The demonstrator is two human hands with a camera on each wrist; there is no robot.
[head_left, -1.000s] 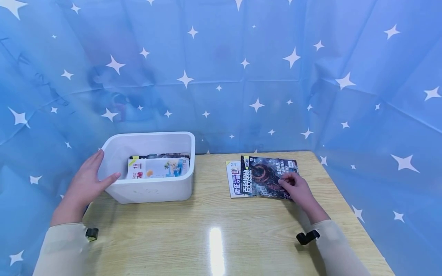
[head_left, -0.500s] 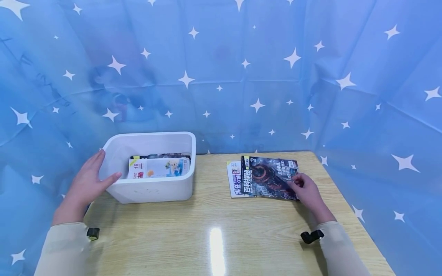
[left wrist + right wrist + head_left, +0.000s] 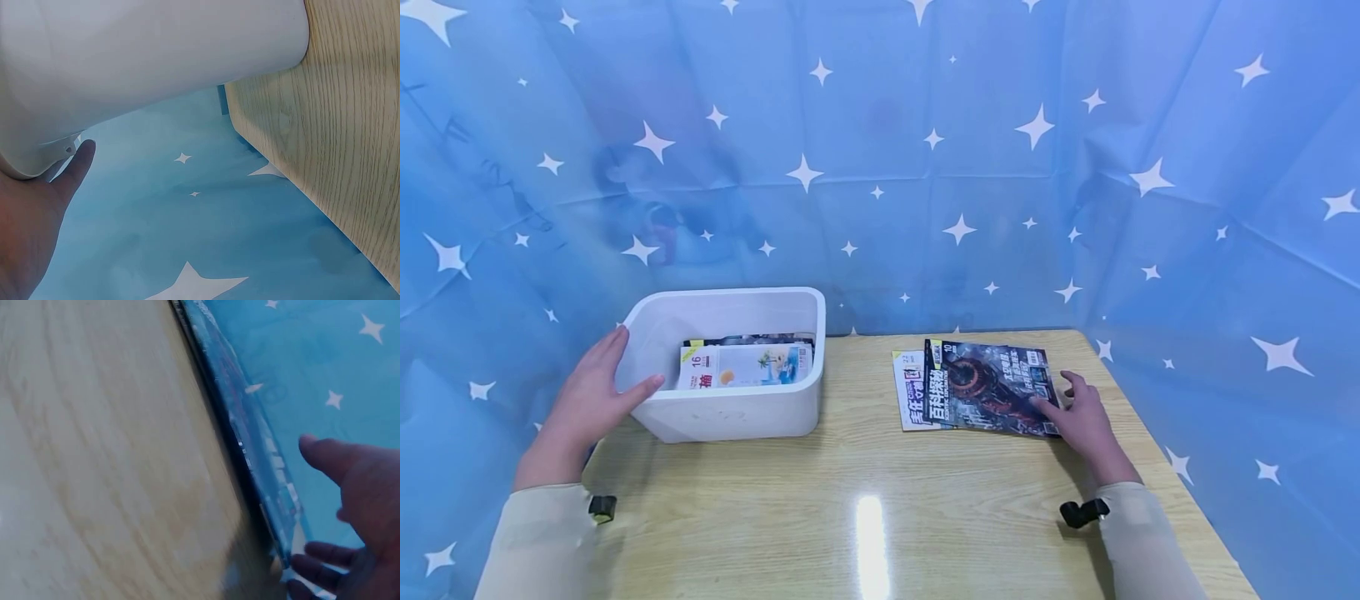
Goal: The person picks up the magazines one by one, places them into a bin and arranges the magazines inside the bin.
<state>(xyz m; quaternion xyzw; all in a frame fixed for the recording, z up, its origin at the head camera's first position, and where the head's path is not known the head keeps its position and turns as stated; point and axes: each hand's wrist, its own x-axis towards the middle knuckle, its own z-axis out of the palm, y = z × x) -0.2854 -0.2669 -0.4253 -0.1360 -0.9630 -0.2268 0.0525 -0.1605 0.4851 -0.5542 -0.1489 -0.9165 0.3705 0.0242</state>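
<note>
My left hand [image 3: 580, 408] holds the near-left corner of a white plastic bin [image 3: 737, 417], thumb over the rim and fingers along the outside. In the left wrist view a finger [image 3: 78, 165] shows below the rim; the thumb is hidden there. Inside the bin lie magazines, the upper one a white magazine [image 3: 752, 367] with a beach picture. At the table's right, my right hand [image 3: 1086, 417] is spread beside a dark-covered magazine [image 3: 981, 387], its thumb over the right edge and its fingers beyond. This magazine overlaps a white magazine [image 3: 912, 392] on its left.
Everything stands on a light wooden table [image 3: 775, 508], with its right edge not far beyond my right hand. Blue cloth [image 3: 880, 242] with white stars hangs behind and at both sides. The bin sits near the table's left side.
My right hand has slid rightward off the dark magazine's face and its fingers have spread, uncovering more of the cover. Left hand, bin and magazines look unmoved.
</note>
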